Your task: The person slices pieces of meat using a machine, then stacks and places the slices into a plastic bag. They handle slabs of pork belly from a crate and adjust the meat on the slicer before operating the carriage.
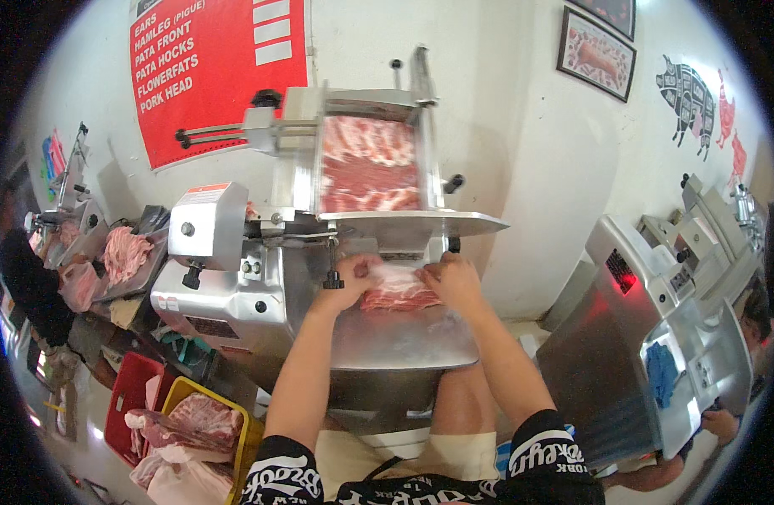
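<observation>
A stack of thin pork slices [400,293], layered white fat and red meat, lies on the steel receiving tray [393,344] of a meat slicer [219,284]. My left hand [355,278] has its fingers at the stack's upper left edge. At the upper right edge, my right hand [453,281] pinches the slices with curled fingers. Just above both hands runs the slicer's steel plate [412,223]. Beyond it, a large block of pork [371,164] sits in the meat carriage [426,164], blurred. The left fingertips are partly blurred too.
A black knob [333,279] hangs close beside my left hand. On the floor at left, a yellow crate [251,435] and a red crate [118,404] hold pork pieces. Another slicer [639,271] with a blue cloth [660,374] stands right. Other people are at both sides.
</observation>
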`<action>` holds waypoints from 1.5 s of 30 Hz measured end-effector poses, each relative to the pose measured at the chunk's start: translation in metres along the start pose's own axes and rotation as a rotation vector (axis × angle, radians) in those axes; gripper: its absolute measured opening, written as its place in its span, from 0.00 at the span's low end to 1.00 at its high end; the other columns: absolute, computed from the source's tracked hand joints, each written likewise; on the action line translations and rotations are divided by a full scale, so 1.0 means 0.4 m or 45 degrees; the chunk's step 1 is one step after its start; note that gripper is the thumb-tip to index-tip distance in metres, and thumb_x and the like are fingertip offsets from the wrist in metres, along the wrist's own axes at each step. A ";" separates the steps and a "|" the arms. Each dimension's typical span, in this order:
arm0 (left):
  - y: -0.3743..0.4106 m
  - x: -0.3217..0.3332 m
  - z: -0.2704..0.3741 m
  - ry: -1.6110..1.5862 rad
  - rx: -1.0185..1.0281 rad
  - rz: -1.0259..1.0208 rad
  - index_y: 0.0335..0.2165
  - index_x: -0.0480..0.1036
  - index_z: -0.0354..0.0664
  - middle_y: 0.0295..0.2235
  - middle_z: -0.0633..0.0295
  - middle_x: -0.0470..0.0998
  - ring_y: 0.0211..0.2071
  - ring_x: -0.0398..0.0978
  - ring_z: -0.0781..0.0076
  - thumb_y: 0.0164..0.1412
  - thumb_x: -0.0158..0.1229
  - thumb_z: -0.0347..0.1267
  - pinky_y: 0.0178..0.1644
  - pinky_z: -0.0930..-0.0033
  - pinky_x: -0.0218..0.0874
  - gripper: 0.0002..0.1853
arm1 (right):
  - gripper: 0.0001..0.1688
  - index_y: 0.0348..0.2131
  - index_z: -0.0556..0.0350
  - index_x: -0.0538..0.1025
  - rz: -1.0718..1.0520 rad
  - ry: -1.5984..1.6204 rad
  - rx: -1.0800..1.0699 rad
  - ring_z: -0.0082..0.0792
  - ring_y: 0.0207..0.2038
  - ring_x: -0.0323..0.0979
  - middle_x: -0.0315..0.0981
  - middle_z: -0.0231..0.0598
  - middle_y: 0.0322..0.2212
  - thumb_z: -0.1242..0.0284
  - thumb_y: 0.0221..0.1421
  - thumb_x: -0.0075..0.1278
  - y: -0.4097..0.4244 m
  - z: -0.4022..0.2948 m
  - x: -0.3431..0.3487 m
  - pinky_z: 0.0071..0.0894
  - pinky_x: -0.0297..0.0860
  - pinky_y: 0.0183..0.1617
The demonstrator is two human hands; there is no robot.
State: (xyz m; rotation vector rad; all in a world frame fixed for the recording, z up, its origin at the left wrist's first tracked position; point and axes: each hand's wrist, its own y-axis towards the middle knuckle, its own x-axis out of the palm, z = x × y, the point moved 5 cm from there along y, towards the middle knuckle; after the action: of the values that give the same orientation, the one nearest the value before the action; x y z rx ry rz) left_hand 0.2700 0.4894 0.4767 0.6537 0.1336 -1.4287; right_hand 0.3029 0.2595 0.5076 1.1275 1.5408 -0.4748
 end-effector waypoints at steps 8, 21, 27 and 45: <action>0.021 -0.075 -0.054 -1.410 -0.295 0.442 0.41 0.73 0.35 0.39 0.54 0.78 0.39 0.76 0.62 0.62 0.58 0.32 0.48 0.60 0.71 0.12 | 0.31 0.58 0.37 0.70 0.312 -0.089 -0.601 0.45 0.57 0.68 0.68 0.41 0.57 0.56 0.56 0.53 -0.047 -0.088 0.066 0.60 0.59 0.61; -0.034 -0.068 -0.023 -2.161 -0.510 0.331 0.41 0.72 0.37 0.33 0.58 0.74 0.31 0.72 0.65 0.66 0.48 0.31 0.25 0.76 0.62 0.11 | 0.37 0.62 0.36 0.66 0.261 -0.192 -0.617 0.47 0.59 0.65 0.64 0.40 0.60 0.55 0.55 0.55 -0.067 -0.112 0.067 0.56 0.58 0.62; -0.099 -0.045 -0.052 -1.820 -0.445 0.292 0.46 0.71 0.44 0.34 0.63 0.75 0.28 0.69 0.81 0.66 0.47 0.32 0.22 0.84 0.56 0.12 | 0.36 0.62 0.43 0.65 0.295 0.215 -0.600 0.51 0.58 0.64 0.66 0.46 0.58 0.62 0.56 0.56 -0.038 -0.110 0.024 0.47 0.60 0.62; 0.024 -0.083 -0.078 -1.144 -0.244 0.381 0.43 0.74 0.35 0.38 0.55 0.77 0.41 0.75 0.63 0.61 0.59 0.28 0.45 0.65 0.70 0.13 | 0.25 0.56 0.41 0.73 0.291 -0.010 -0.555 0.43 0.55 0.69 0.70 0.40 0.54 0.59 0.61 0.46 -0.026 -0.053 0.056 0.61 0.59 0.60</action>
State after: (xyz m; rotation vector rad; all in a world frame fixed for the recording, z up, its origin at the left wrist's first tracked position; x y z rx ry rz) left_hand 0.2827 0.5336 0.4695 -0.1596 -0.5084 -1.2780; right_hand 0.2844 0.2802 0.4907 0.9395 1.3989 0.0152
